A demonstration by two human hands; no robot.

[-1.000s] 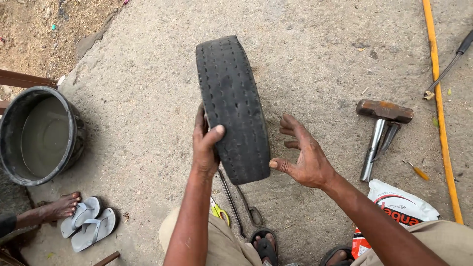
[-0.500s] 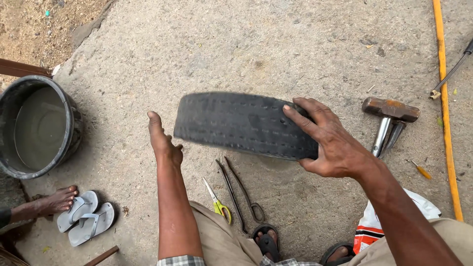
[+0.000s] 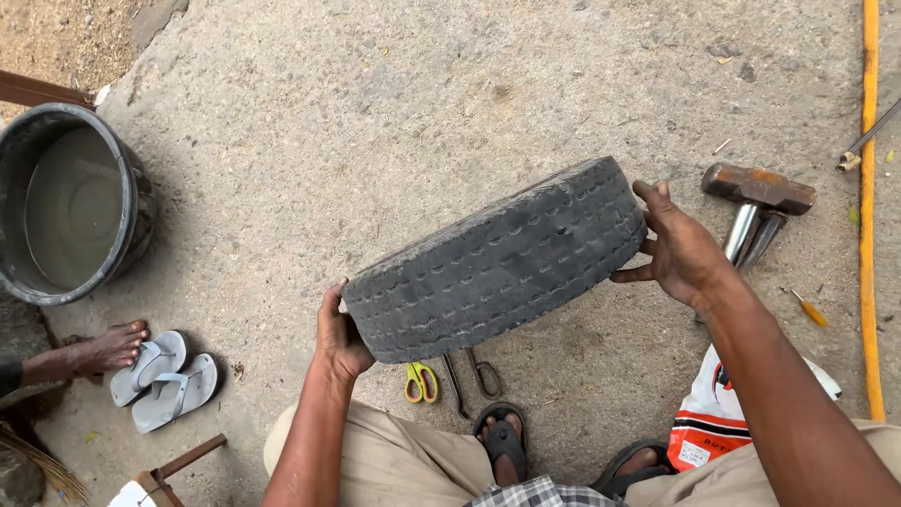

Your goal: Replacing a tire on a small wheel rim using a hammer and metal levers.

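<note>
Tyre (image 3: 497,258): held off the ground between both hands, tilted, its right end farther from the person than its left.
Left hand (image 3: 340,333): at the tyre's left end, fingers against its side.
Right hand (image 3: 683,249): at the tyre's right end, fingers (image 3: 654,199) spread on its sidewall.
Hammer (image 3: 755,202): on the ground just right of the right fingers.
Hose (image 3: 868,216): farther right, running along the ground.
Scissors (image 3: 419,380): on the ground right of the left fingers, below the tyre.
Pliers (image 3: 472,376): just right of the scissors.
Bucket (image 3: 19,150): far left of the left fingers.
Sandals (image 3: 164,376): left of the left hand, with another person's foot (image 3: 111,345) beside them.
Bag (image 3: 718,413): below the right hand, beside the knee.
</note>
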